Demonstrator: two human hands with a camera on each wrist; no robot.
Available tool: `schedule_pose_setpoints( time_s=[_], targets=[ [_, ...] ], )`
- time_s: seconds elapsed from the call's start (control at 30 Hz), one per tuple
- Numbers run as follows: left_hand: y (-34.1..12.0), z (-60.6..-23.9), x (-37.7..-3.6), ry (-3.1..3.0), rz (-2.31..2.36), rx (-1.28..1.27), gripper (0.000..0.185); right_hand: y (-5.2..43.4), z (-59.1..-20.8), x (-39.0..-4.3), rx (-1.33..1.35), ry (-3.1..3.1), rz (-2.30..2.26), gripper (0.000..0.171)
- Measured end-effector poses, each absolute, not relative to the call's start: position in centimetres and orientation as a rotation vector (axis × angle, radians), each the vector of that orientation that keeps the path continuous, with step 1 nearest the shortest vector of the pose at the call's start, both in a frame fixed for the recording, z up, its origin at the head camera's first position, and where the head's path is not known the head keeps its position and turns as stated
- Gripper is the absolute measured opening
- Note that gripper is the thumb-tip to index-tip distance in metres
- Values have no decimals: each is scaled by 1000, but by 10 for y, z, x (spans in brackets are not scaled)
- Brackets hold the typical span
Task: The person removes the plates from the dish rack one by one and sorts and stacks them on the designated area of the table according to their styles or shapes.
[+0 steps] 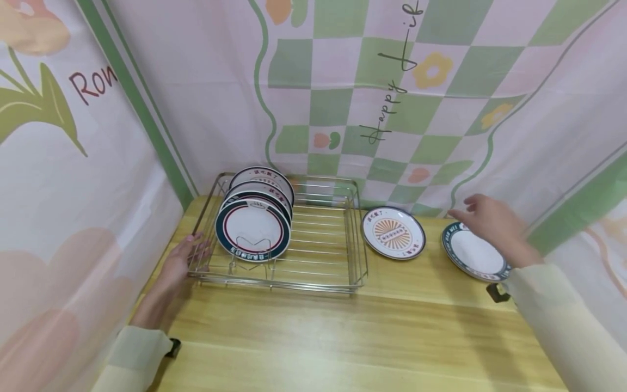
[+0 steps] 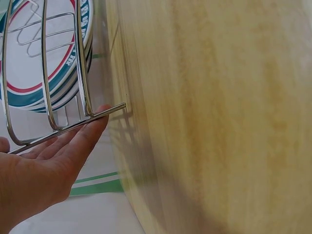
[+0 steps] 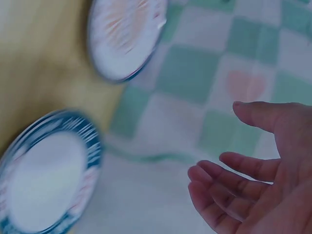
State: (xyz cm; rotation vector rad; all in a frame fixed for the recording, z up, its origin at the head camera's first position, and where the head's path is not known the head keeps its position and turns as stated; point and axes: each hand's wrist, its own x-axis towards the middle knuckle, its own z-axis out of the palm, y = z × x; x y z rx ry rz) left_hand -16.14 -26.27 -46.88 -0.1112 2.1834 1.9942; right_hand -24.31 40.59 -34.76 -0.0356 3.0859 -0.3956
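- Right hand point(image 1: 490, 226) hovers above the far edge of the teal-rimmed plate point(image 1: 474, 255), fingers point(image 3: 229, 183) released and loosely spread, holding nothing.
- That plate lies flat on the desk point(image 1: 343, 337) at the right, directly under and slightly nearer the person than the palm; the hand is apart from it, no contact visible.
- Sunburst plate point(image 1: 393, 232) lies flat just to the left of the teal-rimmed plate, between it and the wire rack point(image 1: 313, 277); the right hand is the nearer hand to both.
- Left hand point(image 1: 182, 261) rests at the rack's left front corner, fingers point(image 2: 73, 146) straight, pressed along the lower wire, not curled round it.
- Three racked plates point(image 1: 253, 228) stand upright on edge in the rack's left half; the right half of the rack holds nothing.
- Right wrist view blurred; rim detail unreadable.
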Motion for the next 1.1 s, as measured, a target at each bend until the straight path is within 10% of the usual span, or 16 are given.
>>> schedule_pose_setpoints(
  time_s=[1.1],
  targets=[
    [-263, -469, -162, 2208, 1974, -112, 69, 135, -274, -267, -937, 2983, -529, 43]
  ],
)
